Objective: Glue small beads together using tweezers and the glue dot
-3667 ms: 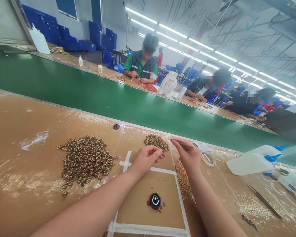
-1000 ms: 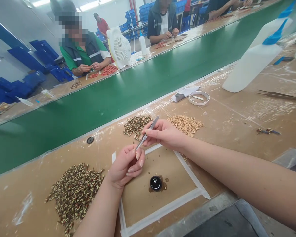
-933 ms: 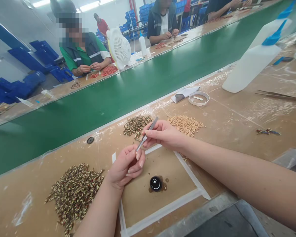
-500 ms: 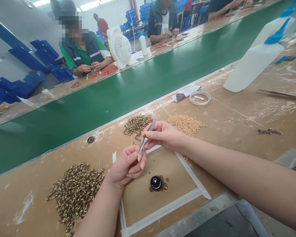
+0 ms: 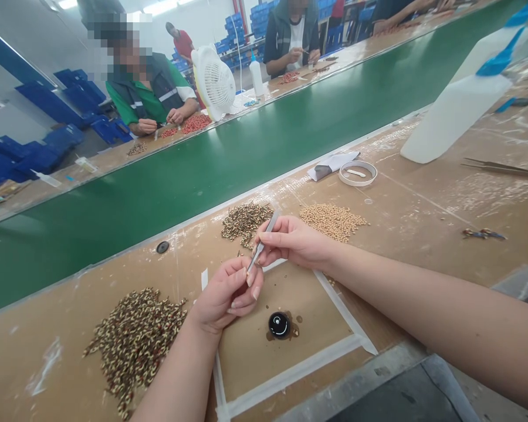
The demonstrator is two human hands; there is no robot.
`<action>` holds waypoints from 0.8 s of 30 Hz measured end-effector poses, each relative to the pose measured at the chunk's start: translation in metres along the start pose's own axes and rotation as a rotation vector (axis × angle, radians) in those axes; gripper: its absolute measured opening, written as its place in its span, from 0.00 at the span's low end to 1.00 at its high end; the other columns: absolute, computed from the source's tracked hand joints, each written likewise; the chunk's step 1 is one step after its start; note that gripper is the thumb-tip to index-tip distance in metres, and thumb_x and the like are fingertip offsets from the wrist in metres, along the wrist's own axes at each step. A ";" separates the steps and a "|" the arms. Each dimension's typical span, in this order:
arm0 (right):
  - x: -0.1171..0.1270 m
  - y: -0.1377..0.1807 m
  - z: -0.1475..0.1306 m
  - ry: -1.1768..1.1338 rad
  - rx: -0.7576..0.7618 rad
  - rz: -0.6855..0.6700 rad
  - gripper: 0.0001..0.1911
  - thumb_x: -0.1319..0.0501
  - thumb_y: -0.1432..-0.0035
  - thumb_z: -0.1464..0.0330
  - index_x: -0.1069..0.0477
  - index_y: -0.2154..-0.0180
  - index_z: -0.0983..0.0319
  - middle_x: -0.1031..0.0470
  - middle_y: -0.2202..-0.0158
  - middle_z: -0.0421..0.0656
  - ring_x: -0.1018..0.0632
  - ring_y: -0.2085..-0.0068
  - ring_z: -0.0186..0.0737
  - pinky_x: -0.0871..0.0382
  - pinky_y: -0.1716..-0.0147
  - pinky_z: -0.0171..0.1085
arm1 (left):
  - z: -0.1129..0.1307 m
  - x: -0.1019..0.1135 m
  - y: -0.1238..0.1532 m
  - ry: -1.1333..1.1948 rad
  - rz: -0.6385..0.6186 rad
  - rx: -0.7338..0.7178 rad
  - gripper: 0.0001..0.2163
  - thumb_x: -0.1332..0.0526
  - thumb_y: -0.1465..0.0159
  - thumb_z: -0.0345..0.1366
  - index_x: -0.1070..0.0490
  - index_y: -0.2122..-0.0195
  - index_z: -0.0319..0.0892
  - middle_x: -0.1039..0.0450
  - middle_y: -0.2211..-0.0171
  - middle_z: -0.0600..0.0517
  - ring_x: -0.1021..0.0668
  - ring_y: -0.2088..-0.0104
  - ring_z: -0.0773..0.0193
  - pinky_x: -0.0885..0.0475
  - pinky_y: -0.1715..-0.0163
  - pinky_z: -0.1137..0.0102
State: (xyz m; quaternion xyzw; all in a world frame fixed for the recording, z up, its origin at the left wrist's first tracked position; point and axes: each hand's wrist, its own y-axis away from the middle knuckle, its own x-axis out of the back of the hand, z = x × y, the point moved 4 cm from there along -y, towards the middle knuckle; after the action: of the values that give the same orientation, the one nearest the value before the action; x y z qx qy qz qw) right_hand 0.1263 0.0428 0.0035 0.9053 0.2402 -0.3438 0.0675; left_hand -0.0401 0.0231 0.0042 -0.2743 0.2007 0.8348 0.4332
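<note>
My right hand (image 5: 286, 239) holds a pair of metal tweezers (image 5: 270, 224), slanting down toward my left. The tips meet the fingers of my left hand (image 5: 231, 293), whose thumb and forefinger are pinched together on a piece too small to make out. Below the hands, a small round pot of dark liquid (image 5: 279, 325) stands on a brown sheet (image 5: 250, 375) edged with white tape, with dark drips around it. A heap of small dark-and-cream pieces (image 5: 136, 340) lies left of my left forearm. Beyond my hands are a smaller similar heap (image 5: 244, 223) and a pile of tan beads (image 5: 332, 221).
A black cap (image 5: 162, 247) lies left of my hands. White bottles with blue nozzles (image 5: 457, 111), a tape roll (image 5: 358, 173), a folded cloth (image 5: 332, 166) and other tweezers (image 5: 506, 167) are at the right. Past the green belt (image 5: 246, 146), co-workers sit near a white fan (image 5: 213, 82).
My hands keep nearly the same pose, tweezers tips still at the left fingertips. The view has shifted very slightly. Across the belt, the co-workers' hands have moved a little.
</note>
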 end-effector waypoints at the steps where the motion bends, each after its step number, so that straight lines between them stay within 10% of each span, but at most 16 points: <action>1: 0.000 0.000 -0.001 0.004 0.002 0.002 0.18 0.20 0.45 0.59 0.18 0.62 0.65 0.13 0.67 0.44 0.12 0.66 0.35 0.14 0.63 0.30 | 0.000 0.000 0.000 -0.002 0.003 0.002 0.15 0.31 0.29 0.42 0.29 0.68 0.39 0.28 0.73 0.54 0.50 0.85 0.82 0.48 0.87 0.85; 14: 0.003 0.005 -0.006 0.127 0.130 0.033 0.13 0.21 0.42 0.60 0.17 0.64 0.62 0.15 0.71 0.41 0.15 0.72 0.32 0.18 0.69 0.30 | 0.012 0.001 -0.002 -0.145 0.269 -0.203 0.18 0.29 0.35 0.47 0.31 0.72 0.41 0.31 0.76 0.54 0.41 0.83 0.75 0.48 0.86 0.80; 19: 0.000 0.007 -0.010 0.245 0.200 -0.029 0.12 0.24 0.39 0.59 0.16 0.66 0.61 0.21 0.78 0.38 0.26 0.79 0.28 0.32 0.78 0.29 | 0.060 -0.007 0.037 -0.691 0.814 -0.484 0.15 0.31 0.32 0.47 0.22 0.69 0.43 0.25 0.71 0.51 0.34 0.77 0.70 0.42 0.79 0.76; 24: -0.003 0.007 -0.011 0.299 0.183 -0.072 0.11 0.25 0.37 0.60 0.17 0.64 0.62 0.30 0.82 0.34 0.34 0.80 0.28 0.44 0.79 0.30 | 0.106 -0.009 0.099 -1.482 1.039 -0.208 0.06 0.25 0.39 0.41 0.14 0.61 0.49 0.19 0.66 0.48 0.26 0.68 0.58 0.38 0.71 0.71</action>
State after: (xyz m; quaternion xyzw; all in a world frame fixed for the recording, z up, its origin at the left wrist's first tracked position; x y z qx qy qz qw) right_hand 0.1340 0.0387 0.0130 0.9395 0.2476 -0.2280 -0.0641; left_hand -0.1486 0.0241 0.1015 0.4197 -0.1072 0.9013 -0.0061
